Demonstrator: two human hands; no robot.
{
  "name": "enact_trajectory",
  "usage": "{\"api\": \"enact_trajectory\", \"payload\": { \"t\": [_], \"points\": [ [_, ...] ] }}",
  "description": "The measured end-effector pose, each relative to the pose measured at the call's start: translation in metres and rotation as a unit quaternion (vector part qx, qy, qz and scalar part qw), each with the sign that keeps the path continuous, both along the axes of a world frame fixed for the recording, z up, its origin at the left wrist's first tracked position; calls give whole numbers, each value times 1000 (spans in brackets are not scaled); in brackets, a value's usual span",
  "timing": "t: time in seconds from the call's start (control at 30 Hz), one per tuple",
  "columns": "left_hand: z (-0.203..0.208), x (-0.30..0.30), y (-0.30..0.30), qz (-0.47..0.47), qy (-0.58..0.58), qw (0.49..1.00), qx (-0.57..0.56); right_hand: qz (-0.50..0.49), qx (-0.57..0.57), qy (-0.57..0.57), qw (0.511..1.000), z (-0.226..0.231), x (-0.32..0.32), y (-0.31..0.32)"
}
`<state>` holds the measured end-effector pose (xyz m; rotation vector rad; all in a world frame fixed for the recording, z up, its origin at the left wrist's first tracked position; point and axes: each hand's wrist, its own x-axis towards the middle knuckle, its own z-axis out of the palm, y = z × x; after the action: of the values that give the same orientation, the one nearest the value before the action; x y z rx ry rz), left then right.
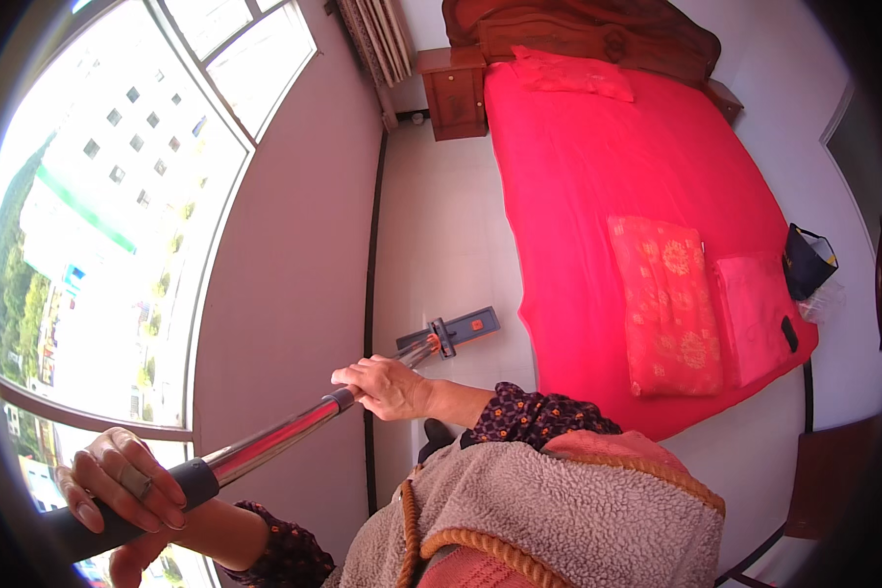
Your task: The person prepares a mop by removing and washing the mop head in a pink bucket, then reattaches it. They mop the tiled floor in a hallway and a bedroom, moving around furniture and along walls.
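Observation:
A flat mop [284, 428] with a shiny metal pole runs slantwise from the lower left toward the middle. My left hand [122, 480], with a ring on one finger, is wrapped round its black grip [201, 483]. Farther down the pole, my right hand [390, 386] grips it near a dark collar. The grey, orange-trimmed mop head [470, 328] lies on the pale floor between the wall and the bed. Both my sleeves are dark with a small flower pattern.
To the right stands a bed with a red sheet [598, 167], bearing a folded red quilt [666, 304] and a dark bag [808, 263]. A wooden nightstand [455, 93] is beside the headboard. A wall [284, 245] with a large window runs along the left.

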<state>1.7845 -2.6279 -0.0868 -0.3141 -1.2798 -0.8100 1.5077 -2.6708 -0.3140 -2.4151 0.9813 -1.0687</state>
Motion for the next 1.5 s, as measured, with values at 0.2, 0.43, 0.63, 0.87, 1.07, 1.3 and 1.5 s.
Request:
{"api": "enact_trajectory", "payload": {
  "t": [0.2, 0.43, 0.63, 0.87, 1.07, 1.3, 1.5],
  "points": [
    [21, -17, -118, -136, -8, 991, 5, -88, -6, 39, 995, 16, -26, -99],
    [75, -62, -289, -292, -270, 895, -200, -195, -35, 5, 980, 23, -63, -229],
    [111, -98, -391, -350, -244, 886, -184, -231, -15, -1, 973, 41, -103, -316],
    [128, -181, -523, -296, -184, 931, -109, -235, -20, -30, 971, 55, -172, -461],
    [143, -275, -641, -252, -240, 932, -104, -214, 29, -39, 976, 60, -254, -603],
    [129, -328, -727, -57, -141, 987, 45, -156, 70, -18, 985, 56, -301, -733],
    [127, -365, -796, 185, -31, 965, 185, -92, 73, 12, 993, 80, -321, -859]
  ]
}}
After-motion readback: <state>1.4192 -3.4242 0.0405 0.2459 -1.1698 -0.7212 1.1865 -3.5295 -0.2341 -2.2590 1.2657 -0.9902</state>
